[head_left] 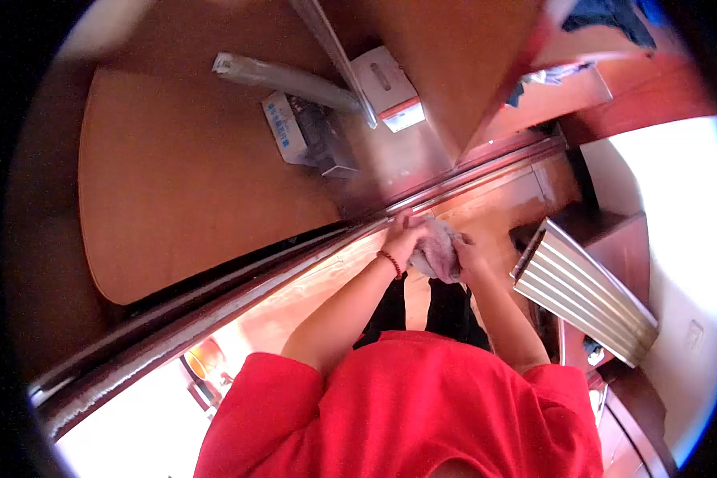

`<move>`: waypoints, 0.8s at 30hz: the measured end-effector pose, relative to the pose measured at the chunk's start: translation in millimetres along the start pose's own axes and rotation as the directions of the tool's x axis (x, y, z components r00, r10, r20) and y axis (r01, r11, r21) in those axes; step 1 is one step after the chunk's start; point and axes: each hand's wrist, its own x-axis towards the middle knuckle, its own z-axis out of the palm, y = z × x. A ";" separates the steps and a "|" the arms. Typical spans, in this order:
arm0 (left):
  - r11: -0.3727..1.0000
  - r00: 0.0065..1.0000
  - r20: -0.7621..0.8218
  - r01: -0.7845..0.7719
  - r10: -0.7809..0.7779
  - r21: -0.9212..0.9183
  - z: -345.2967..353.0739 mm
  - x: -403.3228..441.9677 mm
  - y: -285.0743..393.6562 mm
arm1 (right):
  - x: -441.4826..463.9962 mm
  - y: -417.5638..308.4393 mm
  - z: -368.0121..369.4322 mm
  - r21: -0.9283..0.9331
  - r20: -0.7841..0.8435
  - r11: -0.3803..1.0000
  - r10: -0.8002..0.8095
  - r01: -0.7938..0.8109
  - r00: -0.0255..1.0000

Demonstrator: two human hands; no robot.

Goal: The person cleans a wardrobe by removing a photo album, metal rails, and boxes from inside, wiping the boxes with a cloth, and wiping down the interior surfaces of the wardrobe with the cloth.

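A crumpled greyish-pink cloth (438, 251) is bunched between my two hands, in front of my body. My left hand (406, 237), with a dark red bead bracelet (391, 264) at the wrist, grips its left side. On the other side, my right hand (468, 255) has its fingers closed on the cloth. Folds of the fabric cover some of the fingertips. Just beyond the hands runs a dark wooden ledge with a track (454, 188).
Past the ledge stand a white box (384, 84), a box with blue lettering (283, 131), a plastic-wrapped roll (287, 78) and a metal rod (334, 52). A large brown panel (191, 191) is at left. To my right leans a pale ribbed panel (585, 291).
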 end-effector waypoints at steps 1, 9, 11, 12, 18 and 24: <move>0.998 1.000 -0.017 0.021 -0.020 0.063 1.9 0.3 -4.4 | -11.5 -12.5 2.8 0.018 -0.069 1.000 -0.009 0.010 0.998; 0.880 0.996 -0.045 0.088 -0.075 0.467 -21.4 46.8 -50.6 | 6.5 31.1 -22.3 -0.208 -0.215 0.959 -0.236 0.192 0.948; 0.857 0.995 -0.089 0.081 -0.041 0.508 -28.8 56.1 -64.8 | 9.5 40.6 -22.1 -0.211 -0.210 0.959 -0.235 0.191 0.949; 0.855 0.991 -0.130 0.037 0.035 0.517 -31.8 59.4 -71.7 | 12.7 45.2 -22.8 -0.303 -0.218 0.944 -0.203 0.132 0.955; 0.767 0.973 -0.196 0.035 0.119 0.641 -32.6 59.1 -64.0 | 9.7 18.7 -4.9 -0.380 -0.122 0.920 -0.157 0.100 0.980; 0.844 0.886 -0.373 -0.036 0.275 0.536 -23.7 83.2 -98.8 | 21.5 -34.3 12.4 -0.506 0.103 0.836 -0.187 0.213 0.977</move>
